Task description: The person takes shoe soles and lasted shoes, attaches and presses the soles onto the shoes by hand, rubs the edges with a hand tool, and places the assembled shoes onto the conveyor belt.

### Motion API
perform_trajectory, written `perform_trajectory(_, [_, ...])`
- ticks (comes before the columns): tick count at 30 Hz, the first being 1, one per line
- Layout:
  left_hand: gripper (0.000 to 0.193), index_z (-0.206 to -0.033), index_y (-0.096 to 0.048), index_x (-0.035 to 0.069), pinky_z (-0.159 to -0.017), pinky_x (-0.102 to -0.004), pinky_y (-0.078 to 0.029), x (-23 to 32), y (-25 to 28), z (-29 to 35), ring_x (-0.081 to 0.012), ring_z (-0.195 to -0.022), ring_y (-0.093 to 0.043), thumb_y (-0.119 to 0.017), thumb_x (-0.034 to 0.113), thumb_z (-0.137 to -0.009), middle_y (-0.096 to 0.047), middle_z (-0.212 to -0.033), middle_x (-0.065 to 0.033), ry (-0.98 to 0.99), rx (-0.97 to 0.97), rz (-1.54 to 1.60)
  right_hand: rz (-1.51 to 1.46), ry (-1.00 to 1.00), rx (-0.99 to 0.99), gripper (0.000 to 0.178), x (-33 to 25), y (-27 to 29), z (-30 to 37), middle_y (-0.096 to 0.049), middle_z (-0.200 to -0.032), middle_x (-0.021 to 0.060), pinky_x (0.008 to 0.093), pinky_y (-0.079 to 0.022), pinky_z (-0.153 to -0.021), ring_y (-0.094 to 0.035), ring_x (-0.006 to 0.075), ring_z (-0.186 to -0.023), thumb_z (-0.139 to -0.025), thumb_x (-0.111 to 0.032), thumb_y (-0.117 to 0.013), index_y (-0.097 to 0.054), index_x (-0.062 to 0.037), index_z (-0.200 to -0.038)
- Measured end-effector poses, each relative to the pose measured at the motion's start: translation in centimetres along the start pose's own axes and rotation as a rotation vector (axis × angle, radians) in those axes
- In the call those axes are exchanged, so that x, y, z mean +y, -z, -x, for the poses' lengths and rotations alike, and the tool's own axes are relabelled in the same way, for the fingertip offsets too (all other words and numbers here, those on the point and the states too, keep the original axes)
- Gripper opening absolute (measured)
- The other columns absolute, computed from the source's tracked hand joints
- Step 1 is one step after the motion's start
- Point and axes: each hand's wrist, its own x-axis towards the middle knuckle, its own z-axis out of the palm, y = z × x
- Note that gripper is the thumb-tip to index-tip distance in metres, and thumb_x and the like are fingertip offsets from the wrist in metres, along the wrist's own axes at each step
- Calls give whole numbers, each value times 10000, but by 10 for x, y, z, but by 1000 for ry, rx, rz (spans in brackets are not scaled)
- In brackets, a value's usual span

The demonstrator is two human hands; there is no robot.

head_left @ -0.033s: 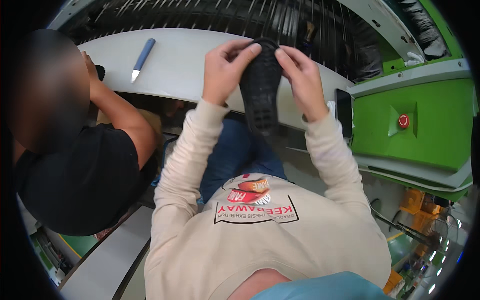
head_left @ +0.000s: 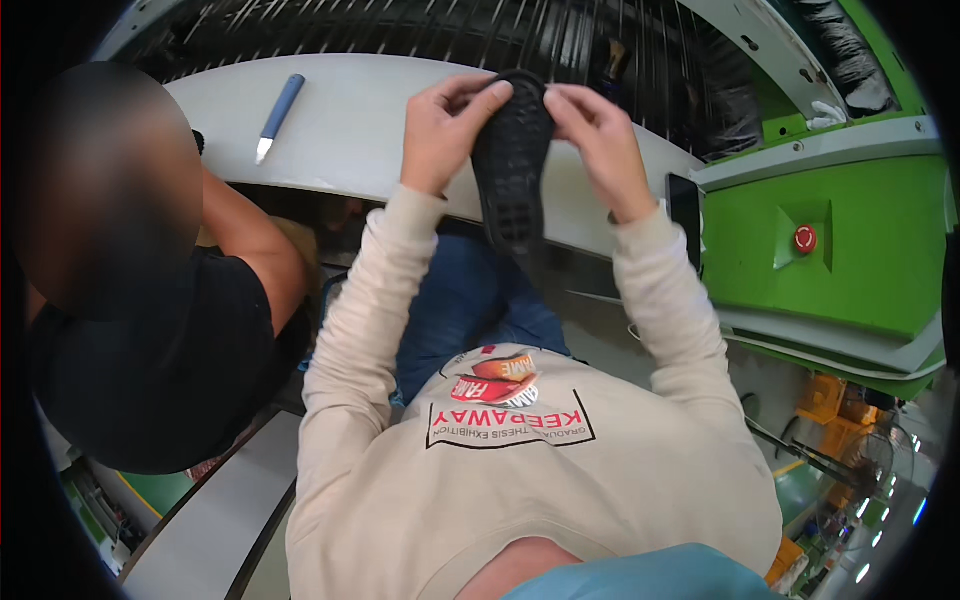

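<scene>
A black shoe sole [head_left: 510, 165] with a patterned tread hangs lengthwise over the front edge of the white worktable. My left hand [head_left: 445, 125] grips its upper left side, thumb on the tread and fingers curled behind. At the upper right rim, my right hand [head_left: 595, 130] is closed in a pinch, thumb and forefinger right beside the sole's edge. Whatever lies between those fingertips is too small to make out.
A blue-handled blade tool [head_left: 280, 118] lies on the white worktable [head_left: 350, 120]. Close at my left sits a co-worker in a black shirt [head_left: 160, 370]. On the right are a dark phone [head_left: 684, 220] and a green machine housing [head_left: 870, 250] with a red button [head_left: 805, 238]. Metal rods line the back.
My right thumb and fingers have drawn off the sole's face into a pinch at its edge. The sole has shifted slightly left and up. The co-worker's head has moved right, covering their hand.
</scene>
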Motion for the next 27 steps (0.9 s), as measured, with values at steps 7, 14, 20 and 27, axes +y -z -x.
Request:
perform_trajectory(7, [387,-1119,-783,-75,-728,-267,-582,-80,27,-35,-110,-791,-719,-854,267,-954,-798,-891,-89,85,159,-213,1661,-277,674,937,76,205,-128,-650,-1439,317,512,-513,-1130,-694,421,-1265,-852,-664,-789,-515,-154,-1588])
perform_trajectory(14, [382,-1081,-786,-41,-733,-333,-585,-78,11,-31,-184,-734,-721,-831,317,-956,-773,-831,-146,-12,130,-416,1400,-202,522,1060,140,356,-133,-443,-1709,148,482,-407,-1278,-486,414,-1523,-861,-368,-870,-247,-401,-1718])
perform_trajectory(20, [347,-1057,-786,-37,-689,-320,-572,-74,20,-14,-156,-696,-702,-825,294,-963,-773,-806,-114,56,166,-434,1263,-460,533,857,117,285,-143,-543,-1627,192,472,-415,-1259,-519,404,-1501,-896,-228,-772,-416,-284,-1674])
perform_trajectory(27, [342,-1073,-785,-40,-685,-304,-567,-75,17,-23,-133,-693,-688,-820,283,-967,-772,-811,-94,52,126,-377,236,3,627,598,66,284,-141,-653,-1492,199,497,-500,-1164,-587,357,-1408,-968,-237,-751,-595,-8,-1499])
